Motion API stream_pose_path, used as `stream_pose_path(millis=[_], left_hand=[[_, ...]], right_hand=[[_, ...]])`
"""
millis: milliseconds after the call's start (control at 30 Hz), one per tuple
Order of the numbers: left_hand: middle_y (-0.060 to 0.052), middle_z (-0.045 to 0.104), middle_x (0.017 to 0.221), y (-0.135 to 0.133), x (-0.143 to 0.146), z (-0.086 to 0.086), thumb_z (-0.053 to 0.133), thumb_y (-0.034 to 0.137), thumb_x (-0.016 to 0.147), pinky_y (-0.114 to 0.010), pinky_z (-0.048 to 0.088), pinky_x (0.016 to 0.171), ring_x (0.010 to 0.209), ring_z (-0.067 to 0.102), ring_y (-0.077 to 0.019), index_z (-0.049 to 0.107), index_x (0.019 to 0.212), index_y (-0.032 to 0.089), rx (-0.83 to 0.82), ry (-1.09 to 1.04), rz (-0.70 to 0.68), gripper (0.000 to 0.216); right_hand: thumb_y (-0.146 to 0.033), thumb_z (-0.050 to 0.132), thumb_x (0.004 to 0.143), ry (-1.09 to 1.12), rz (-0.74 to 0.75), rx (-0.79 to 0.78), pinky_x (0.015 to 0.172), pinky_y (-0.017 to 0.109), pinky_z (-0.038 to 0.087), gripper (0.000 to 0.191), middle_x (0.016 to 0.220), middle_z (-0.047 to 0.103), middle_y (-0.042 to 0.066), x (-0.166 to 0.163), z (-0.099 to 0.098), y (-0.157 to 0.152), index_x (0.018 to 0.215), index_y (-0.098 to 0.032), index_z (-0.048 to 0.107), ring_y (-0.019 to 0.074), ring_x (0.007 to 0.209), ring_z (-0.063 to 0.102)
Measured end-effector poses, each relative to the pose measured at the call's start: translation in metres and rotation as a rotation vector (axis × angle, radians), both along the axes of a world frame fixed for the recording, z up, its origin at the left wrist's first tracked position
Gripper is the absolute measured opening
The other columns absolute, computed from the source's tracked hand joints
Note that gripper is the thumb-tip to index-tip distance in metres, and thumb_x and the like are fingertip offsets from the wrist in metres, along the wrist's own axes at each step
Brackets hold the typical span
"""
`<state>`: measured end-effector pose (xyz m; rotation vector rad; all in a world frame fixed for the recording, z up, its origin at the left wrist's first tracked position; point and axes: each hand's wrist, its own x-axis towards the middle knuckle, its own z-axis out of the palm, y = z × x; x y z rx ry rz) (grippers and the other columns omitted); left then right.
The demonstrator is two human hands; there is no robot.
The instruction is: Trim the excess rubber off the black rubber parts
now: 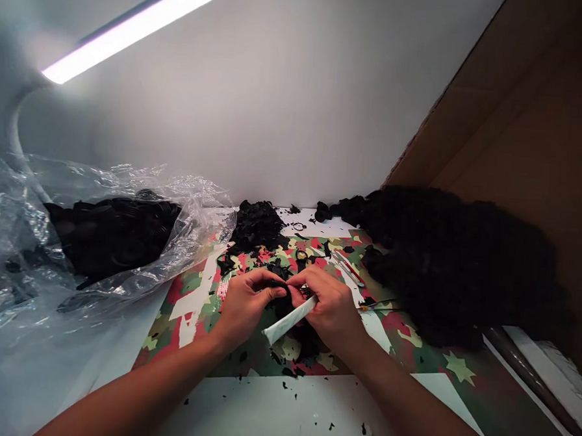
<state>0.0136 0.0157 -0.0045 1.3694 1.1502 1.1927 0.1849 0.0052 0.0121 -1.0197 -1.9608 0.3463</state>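
Observation:
Between my hands is a small, dark, rubbery-looking black piece (280,303), partly hidden by my fingers. My left hand (245,307) pinches it between thumb and fingers. My right hand (332,308) is closed around a flat white stick-like tool (289,321) whose near end points down to the left; its far end is hidden in the grip. The right fingertips meet the left ones at the black piece. Black scraps lie under and around both hands on a camouflage-patterned sheet (168,335).
On the left a clear plastic bag (199,200) holds black round parts (119,235). A heap of black scraps (259,223) lies behind my hands. To the right are a large black pile (464,272), a red slim tool (349,270) and cardboard (534,127). A lit lamp (135,34) hangs above.

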Motion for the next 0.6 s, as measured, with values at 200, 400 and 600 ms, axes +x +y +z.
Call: stream_pose_path(millis=[200,400,600], left_hand=[[-0.001,0.075,0.072,-0.003,0.001,0.000,0.073,0.013,0.070,-0.025,0.049,0.064,0.066,0.065,-0.0158,0.077,0.074,0.019,0.063,0.060,-0.013,0.008],[-0.004,0.078,0.086,-0.001,-0.001,0.001,0.077,0.015,0.069,-0.024,0.050,0.070,0.077,0.066,-0.0167,0.080,0.084,0.020,-0.023,-0.149,-0.105,0.016],[-0.002,0.074,0.073,0.005,0.000,-0.002,0.083,0.022,0.066,-0.023,0.048,0.063,0.067,0.062,-0.0134,0.080,0.082,0.020,-0.123,-0.343,-0.109,0.017]], right_hand=[[-0.012,0.056,0.085,0.010,-0.141,-0.070,0.061,0.025,0.043,0.014,0.073,0.061,0.001,0.002,0.003,0.003,0.075,-0.020,0.061,0.0148,0.066,0.056],[-0.036,0.054,0.089,0.320,-0.173,-0.454,0.056,0.027,0.039,0.025,0.064,0.060,0.000,0.023,-0.005,0.026,0.070,-0.020,0.056,0.0143,0.058,0.050],[-0.030,0.062,0.081,0.503,-0.082,-0.607,0.067,0.028,0.043,0.011,0.076,0.066,0.001,0.014,-0.002,0.018,0.078,-0.020,0.063,0.0164,0.071,0.057]])
